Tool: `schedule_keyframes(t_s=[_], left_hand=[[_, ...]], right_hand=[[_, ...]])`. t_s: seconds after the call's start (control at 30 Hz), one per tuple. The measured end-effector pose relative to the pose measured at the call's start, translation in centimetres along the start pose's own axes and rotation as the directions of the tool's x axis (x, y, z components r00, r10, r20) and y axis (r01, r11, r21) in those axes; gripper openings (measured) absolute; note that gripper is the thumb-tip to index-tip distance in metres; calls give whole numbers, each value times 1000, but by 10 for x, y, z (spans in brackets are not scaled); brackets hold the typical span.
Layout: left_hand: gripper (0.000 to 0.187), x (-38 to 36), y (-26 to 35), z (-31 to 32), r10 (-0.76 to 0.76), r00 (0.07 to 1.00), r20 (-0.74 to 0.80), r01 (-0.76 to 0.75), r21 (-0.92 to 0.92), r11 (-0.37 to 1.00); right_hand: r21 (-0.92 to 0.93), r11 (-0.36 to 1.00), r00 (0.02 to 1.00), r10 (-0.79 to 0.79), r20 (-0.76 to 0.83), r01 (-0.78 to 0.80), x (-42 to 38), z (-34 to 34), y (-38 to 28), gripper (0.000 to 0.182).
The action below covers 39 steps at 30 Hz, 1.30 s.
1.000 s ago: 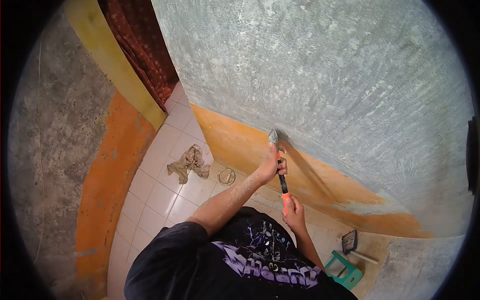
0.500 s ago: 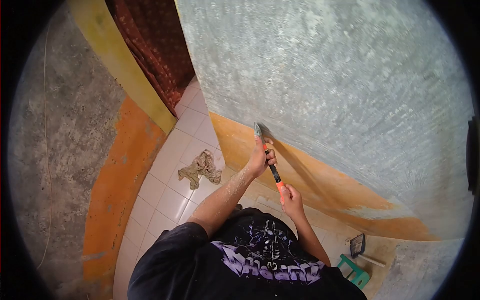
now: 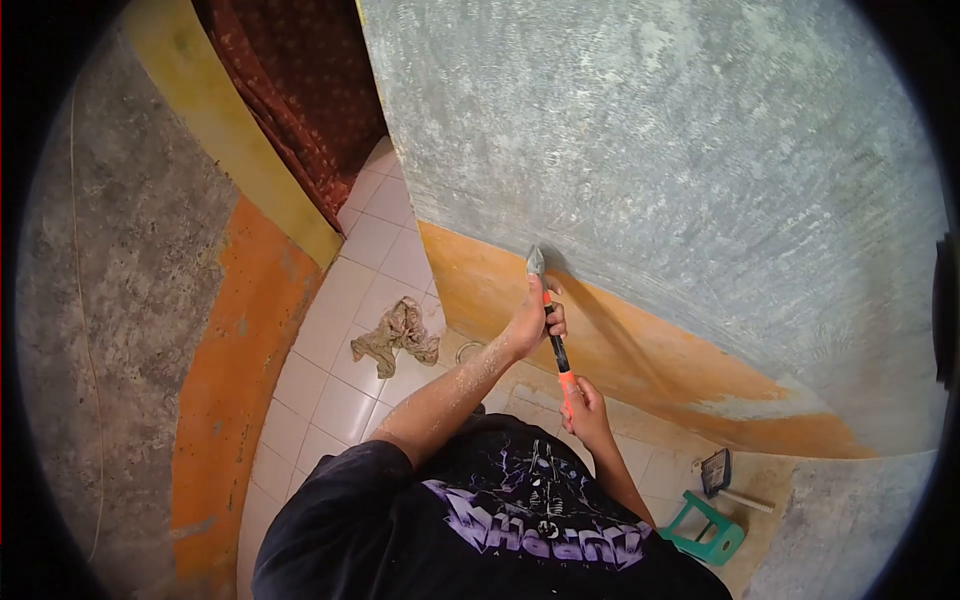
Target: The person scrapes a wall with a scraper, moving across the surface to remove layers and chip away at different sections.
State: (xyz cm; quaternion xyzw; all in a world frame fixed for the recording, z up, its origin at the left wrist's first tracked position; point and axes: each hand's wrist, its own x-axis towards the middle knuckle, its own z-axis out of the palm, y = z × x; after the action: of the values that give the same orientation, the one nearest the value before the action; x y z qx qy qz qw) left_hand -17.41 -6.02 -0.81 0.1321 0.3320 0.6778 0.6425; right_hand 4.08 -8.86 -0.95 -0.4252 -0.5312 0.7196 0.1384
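Observation:
My left hand [image 3: 533,322] is closed round the upper handle of a tool with a pointed grey metal head [image 3: 535,262] and an orange-and-black handle [image 3: 559,352]. I cannot make out its exact kind. Lower down, my right hand [image 3: 584,410] grips the orange end of the same handle. The metal head is at the grey wall [image 3: 640,160], close to where the rough grey surface meets the orange band [image 3: 600,335]. Whether the head touches the wall is hard to tell. Pale flecks cover my left forearm.
A crumpled brown cloth [image 3: 400,335] lies on the white tiled floor [image 3: 300,395]. At lower right are a green plastic stool [image 3: 722,545] and a dark tool with a pale handle [image 3: 745,501]. A red curtain [image 3: 310,100] hangs in the doorway, beside another grey-and-orange wall [image 3: 215,400].
Both hands and the tool have shifted slightly to the right along the wall, with the handle now more upright in view. My grip looks the same.

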Motion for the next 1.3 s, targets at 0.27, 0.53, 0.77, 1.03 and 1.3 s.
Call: schedule_keyframes(t_s=[0.27, 0.53, 0.77, 1.03, 1.3], left_hand=[[57, -3, -60, 65, -133, 979, 154, 108, 158, 982], [61, 21, -100, 99, -158, 969, 192, 113, 224, 968], [61, 26, -114, 107, -131, 976, 175, 96, 197, 976], [62, 27, -113, 115, -106, 985, 135, 81, 177, 981], [61, 26, -114, 111, -96, 985, 142, 72, 166, 983]], right_hand=[[132, 990, 999, 47, -22, -43, -55, -61, 29, 43], [75, 996, 979, -36, -202, 52, -65, -103, 48, 39], [55, 996, 967, -60, -248, 76, -62, -124, 55, 39], [58, 996, 967, -46, -250, 62, -63, -131, 45, 41], [61, 996, 958, -41, -285, 61, -65, -125, 44, 41]])
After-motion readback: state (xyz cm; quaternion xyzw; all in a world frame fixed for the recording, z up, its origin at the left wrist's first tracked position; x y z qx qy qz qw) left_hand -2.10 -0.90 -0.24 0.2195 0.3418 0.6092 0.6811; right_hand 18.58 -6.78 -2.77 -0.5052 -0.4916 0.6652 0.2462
